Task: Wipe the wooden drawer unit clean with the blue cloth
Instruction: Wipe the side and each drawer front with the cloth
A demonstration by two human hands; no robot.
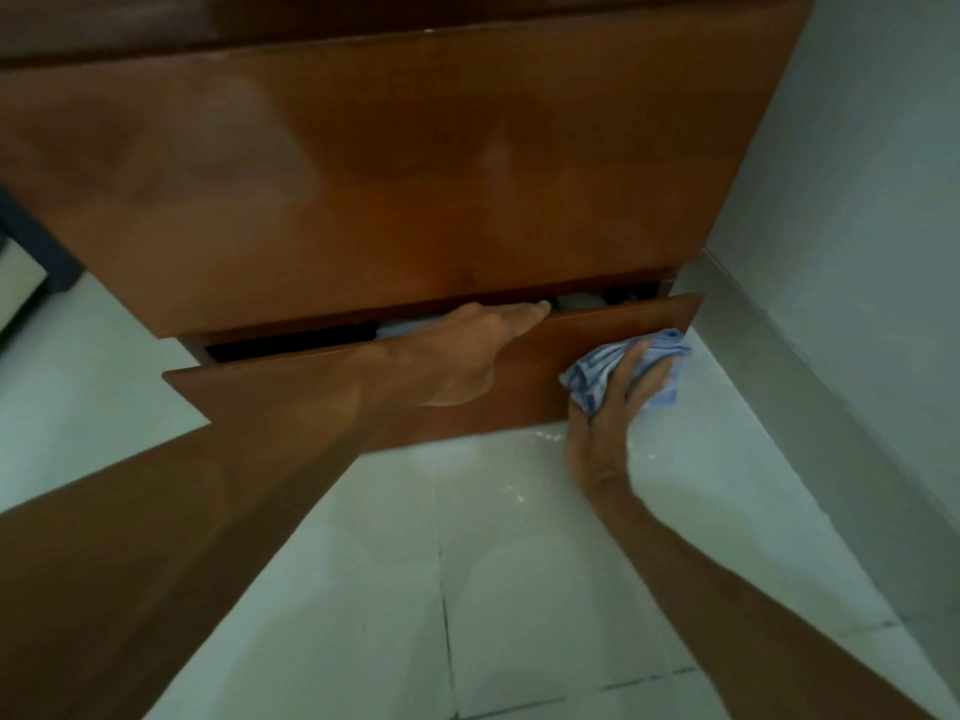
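Observation:
The wooden drawer unit [395,163] fills the upper half of the head view, glossy brown. Its bottom drawer [291,392] stands pulled out a little, and a dark gap shows above its front panel. My left hand [467,356] rests on the drawer's top edge with the fingers hooked over it. At the right end of the drawer front, my right hand [618,402] presses the crumpled blue cloth [660,356] against the wood. Some folded fabric shows faintly inside the gap.
A pale tiled floor [519,589] spreads below the unit. A grey wall [857,226] with a skirting strip runs close along the right side. A dark object [26,236] sits at the far left edge.

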